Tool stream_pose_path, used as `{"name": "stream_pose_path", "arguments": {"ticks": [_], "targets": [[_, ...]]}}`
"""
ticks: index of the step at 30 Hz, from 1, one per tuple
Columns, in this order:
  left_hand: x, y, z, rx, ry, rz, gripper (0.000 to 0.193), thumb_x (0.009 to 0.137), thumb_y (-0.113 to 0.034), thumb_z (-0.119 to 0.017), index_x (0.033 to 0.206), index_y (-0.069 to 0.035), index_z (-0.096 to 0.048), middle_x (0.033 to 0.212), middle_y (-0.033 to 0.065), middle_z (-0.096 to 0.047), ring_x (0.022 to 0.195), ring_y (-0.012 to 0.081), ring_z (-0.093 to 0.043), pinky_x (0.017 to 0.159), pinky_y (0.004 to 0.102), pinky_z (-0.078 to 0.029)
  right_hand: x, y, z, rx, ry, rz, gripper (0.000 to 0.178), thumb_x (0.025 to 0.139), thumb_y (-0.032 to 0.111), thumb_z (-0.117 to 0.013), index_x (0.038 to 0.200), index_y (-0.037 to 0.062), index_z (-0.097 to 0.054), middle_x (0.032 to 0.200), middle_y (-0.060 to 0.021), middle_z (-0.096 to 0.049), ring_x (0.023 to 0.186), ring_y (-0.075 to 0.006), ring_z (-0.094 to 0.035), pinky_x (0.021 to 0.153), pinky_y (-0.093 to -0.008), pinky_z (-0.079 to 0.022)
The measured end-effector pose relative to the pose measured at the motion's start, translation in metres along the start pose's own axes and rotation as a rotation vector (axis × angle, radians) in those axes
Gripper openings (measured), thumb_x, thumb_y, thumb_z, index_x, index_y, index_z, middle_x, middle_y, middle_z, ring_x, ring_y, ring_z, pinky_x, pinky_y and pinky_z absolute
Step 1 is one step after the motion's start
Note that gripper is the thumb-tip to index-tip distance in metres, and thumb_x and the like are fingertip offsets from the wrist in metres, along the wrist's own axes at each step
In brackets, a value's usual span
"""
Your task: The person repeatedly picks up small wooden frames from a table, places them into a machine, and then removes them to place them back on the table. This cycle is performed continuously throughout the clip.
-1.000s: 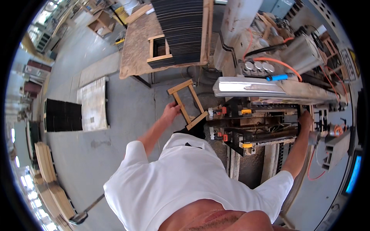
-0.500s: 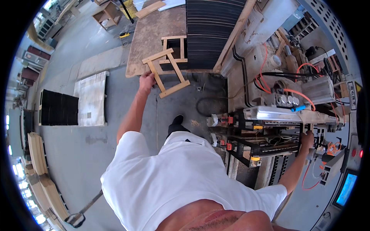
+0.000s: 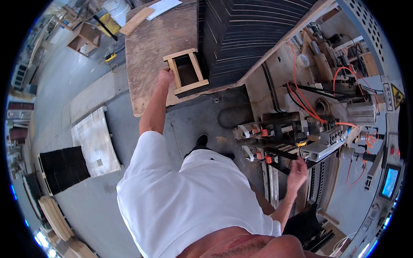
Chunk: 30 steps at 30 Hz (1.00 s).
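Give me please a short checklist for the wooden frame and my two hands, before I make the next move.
1. Left hand on the wooden frame: ok, it holds the left side.
2. Frame over the table: ok, near the edge, beside the black stack.
3. Frame lying flat and supported: cannot tell from above.
4. Right hand away from the machine: not ok, it is close; contact is unclear.
5. Floor free of the hose: not ok, it curls between table and machine.

Grey floor (image 3: 92,215), worn brown table (image 3: 148,47), probably windows (image 3: 41,238), glaring, lower left
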<state>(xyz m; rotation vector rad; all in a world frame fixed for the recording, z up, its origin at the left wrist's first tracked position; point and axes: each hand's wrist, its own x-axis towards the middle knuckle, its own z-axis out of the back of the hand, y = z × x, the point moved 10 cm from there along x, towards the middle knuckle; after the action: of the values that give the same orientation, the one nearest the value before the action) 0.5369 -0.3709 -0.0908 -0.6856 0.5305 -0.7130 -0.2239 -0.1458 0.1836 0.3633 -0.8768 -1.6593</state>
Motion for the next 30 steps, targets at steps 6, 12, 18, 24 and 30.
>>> {"name": "stream_pose_path", "arguments": {"ticks": [6, 12, 18, 24, 30], "targets": [[-0.041, -0.069, -0.006, 0.097, 0.001, -0.225, 0.036, 0.088, -0.026, -0.057, 0.114, -0.002, -0.063, 0.104, 0.0232, -0.066, 0.1, 0.0402, -0.063, 0.085, 0.0456, -0.051, -0.048, -0.032, -0.063, -0.04, 0.159, -0.152, 0.013, 0.082, -0.001, -0.067, 0.094, -0.0028, -0.063, 0.104, -0.0142, -0.066, 0.083, -0.0186, -0.066, 0.071, -0.0297, -0.054], [-0.123, -0.044, 0.005, -0.05, -0.138, -0.391, 0.041, 0.093, -0.021, -0.055, 0.124, 0.006, -0.055, 0.115, 0.0256, -0.062, 0.108, 0.0363, -0.06, 0.093, 0.0415, -0.047, -0.066, -0.004, -0.034, -0.212, 0.079, -0.164, 0.02, 0.081, 0.003, -0.069, 0.1, 0.0004, -0.064, 0.094, -0.0121, -0.067, 0.087, -0.0236, -0.068, 0.076, -0.0318, -0.052], [-0.307, -0.066, -0.147, -0.323, 0.637, -0.565, 0.017, 0.093, -0.011, -0.056, 0.106, -0.002, -0.063, 0.105, 0.0167, -0.065, 0.095, 0.0292, -0.064, 0.085, 0.037, -0.05, -0.077, 0.046, 0.089, -0.438, -0.218, -0.017, 0.018, 0.078, 0.006, -0.07, 0.094, 0.0044, -0.064, 0.105, -0.0114, -0.067, 0.096, -0.0312, -0.065, 0.083, -0.0381, -0.053], [-0.465, -0.111, -0.218, -0.007, 1.065, -0.755, 0.02, 0.091, -0.017, -0.059, 0.107, -0.007, -0.067, 0.094, 0.0135, -0.07, 0.087, 0.0239, -0.067, 0.079, 0.0346, -0.052, -0.174, 0.088, 0.24, -0.875, -0.486, -0.222, 0.025, 0.078, 0.009, -0.072, 0.102, 0.007, -0.064, 0.12, -0.0112, -0.063, 0.113, -0.0303, -0.058, 0.097, -0.0391, -0.045], [-0.532, -0.133, -0.264, 0.04, 1.187, -0.876, 0.021, 0.09, -0.016, -0.06, 0.107, -0.006, -0.067, 0.091, 0.0106, -0.07, 0.084, 0.0195, -0.067, 0.077, 0.0327, -0.053, -0.36, 0.091, 0.408, -1.501, -0.661, -0.635, 0.029, 0.084, 0.02, -0.069, 0.107, 0.0046, -0.061, 0.124, -0.0163, -0.059, 0.117, -0.0351, -0.054, 0.096, -0.0447, -0.044]]}}
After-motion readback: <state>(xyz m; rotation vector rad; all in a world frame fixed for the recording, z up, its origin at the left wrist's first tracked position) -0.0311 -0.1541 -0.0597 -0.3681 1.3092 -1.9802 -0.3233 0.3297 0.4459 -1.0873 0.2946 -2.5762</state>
